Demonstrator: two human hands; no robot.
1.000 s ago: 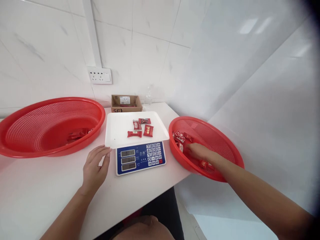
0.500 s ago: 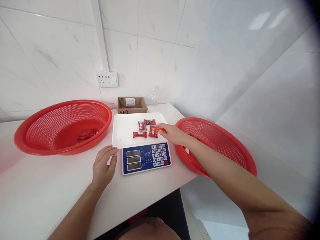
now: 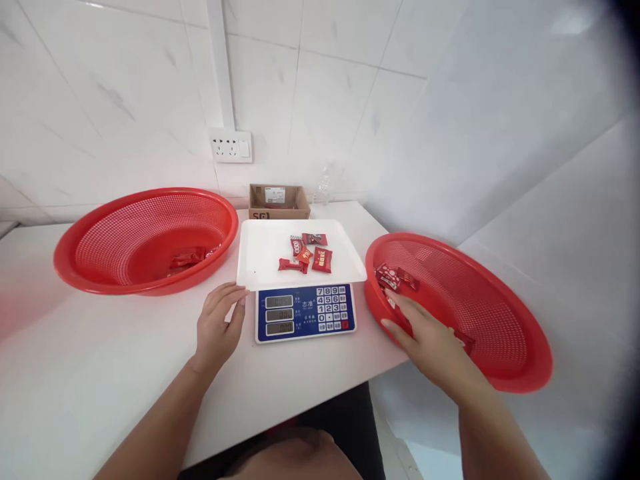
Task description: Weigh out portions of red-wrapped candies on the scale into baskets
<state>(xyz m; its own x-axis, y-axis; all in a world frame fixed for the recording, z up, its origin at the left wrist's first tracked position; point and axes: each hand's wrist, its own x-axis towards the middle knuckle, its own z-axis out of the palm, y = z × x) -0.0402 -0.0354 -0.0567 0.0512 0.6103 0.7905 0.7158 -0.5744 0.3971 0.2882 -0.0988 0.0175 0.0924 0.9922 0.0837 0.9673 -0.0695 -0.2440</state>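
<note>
Several small wrapped candies (image 3: 322, 260) in red packaging lie on the white tray (image 3: 260, 267) of a digital scale (image 3: 306, 313). At the tray's near left corner is my left hand (image 3: 219, 323), fingertips at the edge and thumb apart, holding nothing. My right hand (image 3: 425, 337) reaches over the near rim of the right red basket (image 3: 500, 320), thumb and fingers spread, with no candy visible in it. Just beyond its fingertips more red candies (image 3: 400, 277) rest inside the basket, and others are partly covered by the hand.
To the left stands another red perforated basket (image 3: 150, 220) with a few red packets (image 3: 187, 259) at its bottom. Behind the scale are an open cardboard box (image 3: 280, 213) and a clear plastic bottle (image 3: 324, 187). A tiled wall with a socket (image 3: 231, 147) closes off the back.
My right hand has let go of an orange-red candy onto the tray and moved right to the basket. My left hand stays at the tray corner. The view has shifted slightly.
</note>
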